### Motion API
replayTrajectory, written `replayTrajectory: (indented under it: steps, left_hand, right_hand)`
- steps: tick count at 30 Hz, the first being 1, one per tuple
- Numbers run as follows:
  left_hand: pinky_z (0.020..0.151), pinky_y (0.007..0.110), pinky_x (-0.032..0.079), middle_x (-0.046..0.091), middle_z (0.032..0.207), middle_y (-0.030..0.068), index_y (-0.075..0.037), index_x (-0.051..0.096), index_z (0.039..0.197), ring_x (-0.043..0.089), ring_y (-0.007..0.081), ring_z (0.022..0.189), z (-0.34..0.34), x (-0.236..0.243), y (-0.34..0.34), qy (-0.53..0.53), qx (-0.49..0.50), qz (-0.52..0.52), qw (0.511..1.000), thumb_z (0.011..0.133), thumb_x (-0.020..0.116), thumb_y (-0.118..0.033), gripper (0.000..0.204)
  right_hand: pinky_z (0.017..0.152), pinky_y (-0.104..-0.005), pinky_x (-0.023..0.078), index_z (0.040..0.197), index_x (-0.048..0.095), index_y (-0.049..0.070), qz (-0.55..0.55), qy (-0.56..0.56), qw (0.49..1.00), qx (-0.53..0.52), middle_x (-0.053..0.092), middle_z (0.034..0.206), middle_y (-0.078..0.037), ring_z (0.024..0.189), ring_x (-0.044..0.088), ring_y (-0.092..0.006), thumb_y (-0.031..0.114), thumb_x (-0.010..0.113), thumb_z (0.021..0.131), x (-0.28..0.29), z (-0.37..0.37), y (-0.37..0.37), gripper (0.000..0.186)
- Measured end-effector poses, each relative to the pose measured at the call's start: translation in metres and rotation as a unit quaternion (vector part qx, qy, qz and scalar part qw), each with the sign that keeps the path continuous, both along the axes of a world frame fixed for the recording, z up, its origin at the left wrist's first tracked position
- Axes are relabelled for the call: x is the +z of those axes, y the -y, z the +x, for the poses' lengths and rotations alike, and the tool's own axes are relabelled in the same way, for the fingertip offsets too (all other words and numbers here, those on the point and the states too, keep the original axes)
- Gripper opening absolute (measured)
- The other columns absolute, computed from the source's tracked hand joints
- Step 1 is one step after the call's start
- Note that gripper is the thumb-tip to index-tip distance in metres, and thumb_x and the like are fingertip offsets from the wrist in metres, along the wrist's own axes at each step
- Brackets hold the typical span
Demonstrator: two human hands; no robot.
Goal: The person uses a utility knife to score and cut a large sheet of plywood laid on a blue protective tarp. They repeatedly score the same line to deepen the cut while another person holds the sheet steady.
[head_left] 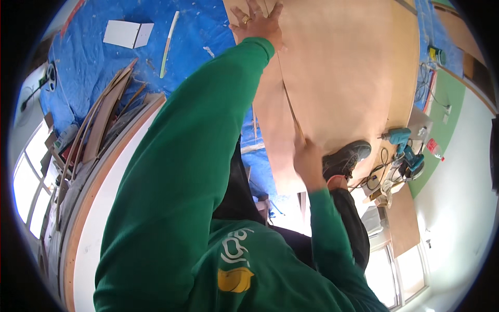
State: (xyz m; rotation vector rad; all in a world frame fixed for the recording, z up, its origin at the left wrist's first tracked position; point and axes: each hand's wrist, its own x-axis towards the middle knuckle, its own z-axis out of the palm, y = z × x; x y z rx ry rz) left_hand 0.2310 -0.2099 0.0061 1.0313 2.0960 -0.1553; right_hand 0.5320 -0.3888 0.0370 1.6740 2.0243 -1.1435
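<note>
Plywood sheets (338, 67) are being held over the blue tarpaulin (93, 57), the left hand (258, 23) being pressed flat and open on the upper sheet's far edge. The near edge is being gripped by the right hand (307, 161), fingers closed around it, just beside a dark shoe (347, 157).

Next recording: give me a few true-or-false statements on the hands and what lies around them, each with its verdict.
1. The left hand rests on the far part of a plywood sheet. True.
2. The right hand holds the blue power drill. False: it grips the sheet's near edge; the drill lies apart.
3. A blue tarp covers the floor. True.
4. The person's sleeves are red. False: they are green.
5. A dark shoe is beside the right hand. True.
</note>
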Motion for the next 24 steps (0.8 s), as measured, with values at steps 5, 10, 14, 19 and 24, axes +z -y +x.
replayTrajectory:
  steps: [5,10,14,19,24]
  left_hand:
    - [0.116,0.075,0.025,-0.006,0.172,0.0192,-0.045,0.011,0.164,-0.003,0.0588,0.153,0.015,-0.034,0.005,-0.060,-0.020,0.069,0.996,0.072,0.091,-0.047,0.122]
    - [0.115,0.075,0.028,-0.004,0.173,0.0178,-0.049,0.013,0.163,0.000,0.0606,0.152,0.000,-0.038,0.020,-0.082,0.001,0.056,0.995,0.072,0.091,-0.046,0.120]
    - [0.116,0.075,0.023,-0.009,0.172,0.0204,-0.043,0.012,0.165,-0.004,0.0593,0.152,0.000,0.000,0.004,-0.041,-0.012,0.008,0.999,0.072,0.091,-0.045,0.122]
    - [0.114,0.075,0.028,-0.006,0.172,0.0181,-0.049,0.013,0.163,-0.001,0.0607,0.152,0.018,-0.028,-0.006,-0.079,-0.028,0.055,0.995,0.071,0.091,-0.048,0.121]
    - [0.113,0.076,0.027,-0.005,0.172,0.0200,-0.048,0.014,0.163,-0.002,0.0605,0.152,0.009,-0.037,0.006,-0.046,-0.017,0.060,0.997,0.072,0.091,-0.048,0.120]
  right_hand:
    - [0.074,-0.0603,0.053,0.087,0.067,-0.005,0.014,0.002,0.998,-0.055,0.066,0.084,-0.036,0.084,0.066,-0.0555,0.048,0.049,0.104,-0.059,-0.058,-0.045,0.060]
    - [0.063,-0.0573,0.053,0.083,0.066,-0.005,0.026,-0.008,1.000,0.015,0.066,0.076,-0.033,0.074,0.066,-0.0513,0.038,0.051,0.105,0.037,0.013,0.015,0.050]
    - [0.054,-0.0544,0.050,0.085,0.066,-0.004,-0.068,0.036,0.995,-0.069,0.064,0.071,-0.030,0.067,0.065,-0.0477,0.029,0.051,0.106,0.102,0.010,0.016,0.043]
    - [0.066,-0.0587,0.054,0.091,0.068,-0.004,0.025,-0.005,0.996,-0.080,0.066,0.077,-0.034,0.078,0.068,-0.0527,0.041,0.055,0.102,-0.061,-0.050,-0.047,0.049]
    - [0.066,-0.0587,0.054,0.085,0.067,-0.005,0.075,-0.006,0.997,-0.021,0.066,0.076,-0.034,0.076,0.066,-0.0542,0.042,0.050,0.105,-0.043,-0.026,-0.022,0.053]
